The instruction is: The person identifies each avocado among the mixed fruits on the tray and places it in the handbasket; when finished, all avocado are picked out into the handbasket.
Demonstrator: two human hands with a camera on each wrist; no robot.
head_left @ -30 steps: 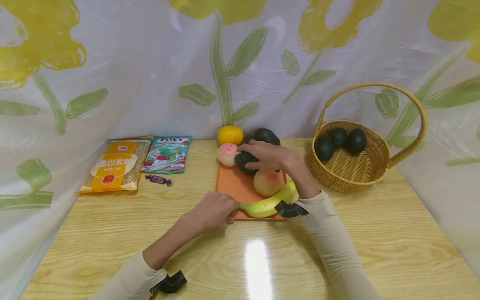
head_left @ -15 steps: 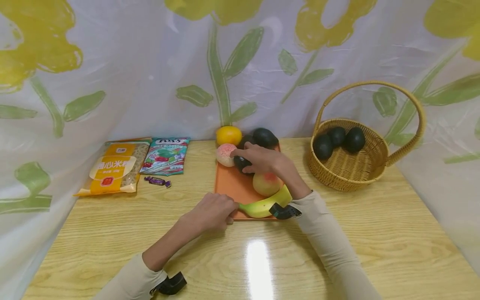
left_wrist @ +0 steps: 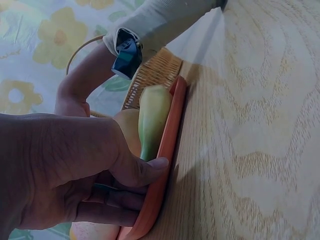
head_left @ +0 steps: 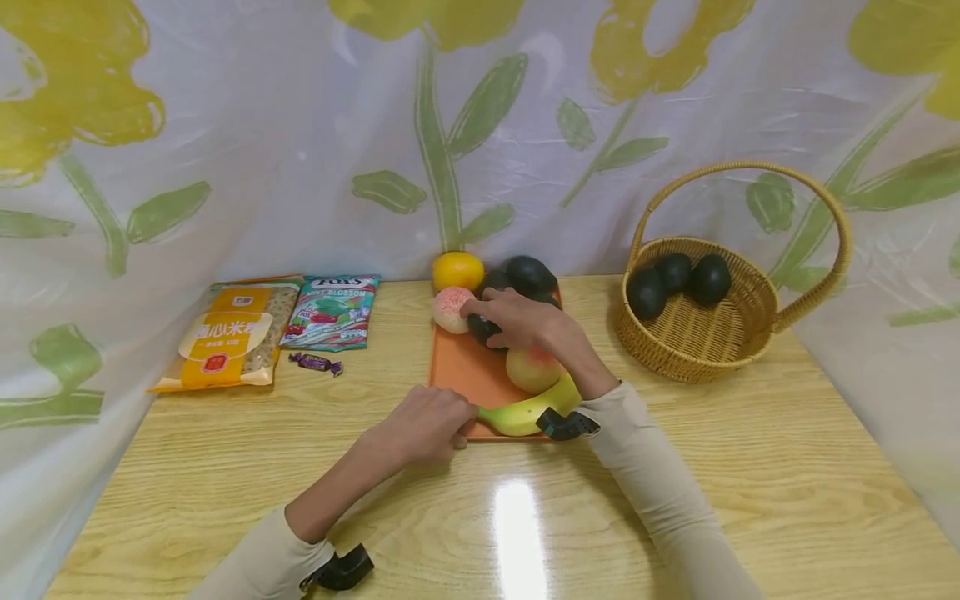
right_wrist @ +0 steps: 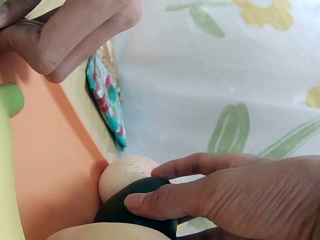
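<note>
Gripping a dark oval fruit (right_wrist: 120, 204) over the orange tray (head_left: 472, 372), the right hand (head_left: 525, 318) is bent down from the wrist. The fruit is clasped between thumb and fingers, which are spread only about as wide as the fruit itself; the lower fingers are partly hidden. Whether its underside is touched by the tray cannot be told.

Tray's near left corner is held by the left hand (head_left: 423, 423): thumb laid against the outside of the rim, fingers bent over the inner side, the rim pinched between.

Gripped fruit is flanked at its left by a pale pink-speckled peach (head_left: 453, 310). A yellow-red peach (head_left: 531, 371) is seen nearer the front; a banana (head_left: 517, 417) is laid along the near edge, stem pointed at the left hand. At the back, a yellow-orange fruit (head_left: 458, 272) is placed left and further dark fruits (head_left: 531, 273) right.

To the right, a wicker basket (head_left: 675, 360) is stood upright, three dark fruits (head_left: 708, 280) grouped inside. To the left, a yellow packet (head_left: 228, 333), a teal sweets bag (head_left: 332, 312) and a purple-wrapped sweet (head_left: 316, 363) are laid out.
</note>
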